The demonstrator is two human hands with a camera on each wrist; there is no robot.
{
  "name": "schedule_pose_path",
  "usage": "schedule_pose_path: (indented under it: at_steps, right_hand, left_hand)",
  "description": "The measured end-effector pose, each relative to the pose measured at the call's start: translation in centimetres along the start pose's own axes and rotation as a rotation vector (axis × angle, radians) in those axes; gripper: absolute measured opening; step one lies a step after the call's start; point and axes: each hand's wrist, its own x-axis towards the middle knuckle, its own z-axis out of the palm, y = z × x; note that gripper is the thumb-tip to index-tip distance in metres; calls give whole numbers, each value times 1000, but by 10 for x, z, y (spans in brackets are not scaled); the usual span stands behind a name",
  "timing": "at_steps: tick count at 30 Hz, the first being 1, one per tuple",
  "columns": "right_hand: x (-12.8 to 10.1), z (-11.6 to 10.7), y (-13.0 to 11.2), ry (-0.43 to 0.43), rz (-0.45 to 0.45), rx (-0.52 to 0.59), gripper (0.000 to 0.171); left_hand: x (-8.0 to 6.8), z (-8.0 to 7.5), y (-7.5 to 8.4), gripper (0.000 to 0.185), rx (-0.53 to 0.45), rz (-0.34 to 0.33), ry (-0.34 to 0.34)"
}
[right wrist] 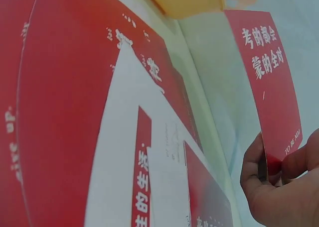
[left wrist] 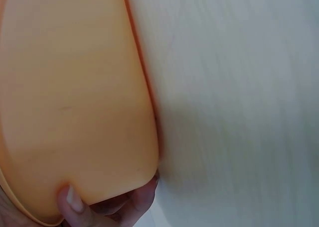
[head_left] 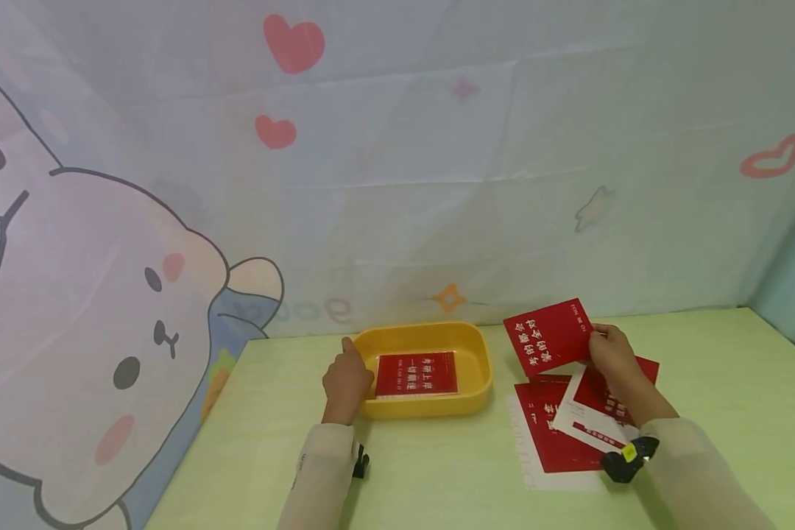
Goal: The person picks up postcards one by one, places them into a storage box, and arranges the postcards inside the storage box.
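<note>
While left hand (head_left: 346, 379) grips tray (head_left: 430, 335) edge — right hand (head_left: 611, 352) pinches card (head_left: 548, 336).

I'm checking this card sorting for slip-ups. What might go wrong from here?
The right hand pinches the lifted red card only by one edge, so it may slip or bend. The left hand grips just the yellow tray at its end; a nudge could swing it. The loose card pile overlaps unevenly and might scatter.

head view looks down from afar; both wrist views sit close, sharing the tray (head_left: 424, 335).
</note>
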Motion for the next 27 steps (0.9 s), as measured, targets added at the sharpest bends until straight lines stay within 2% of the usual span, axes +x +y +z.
schedule_pose_path:
  at_steps: [5, 11, 15, 21, 27]
  right_hand:
    - [0, 0, -6, -27, -8, 46, 64]
    - [-2, 0, -17, -68, -63, 109, 63]
    - [-5, 4, -23, -70, -89, 63, 63]
    - [-10, 13, -36, -27, -111, -20, 61]
    - [-12, 21, -39, -63, -121, -6, 54]
  left_hand:
    - [0, -1, 1, 52, 8, 11, 4]
    - [0, -4, 4, 52, 2, 4, -2]
    - [-1, -2, 4, 53, 6, -3, -11]
    - [0, -2, 3, 50, -4, 14, 4]
    - [0, 0, 5, 51, -6, 6, -3]
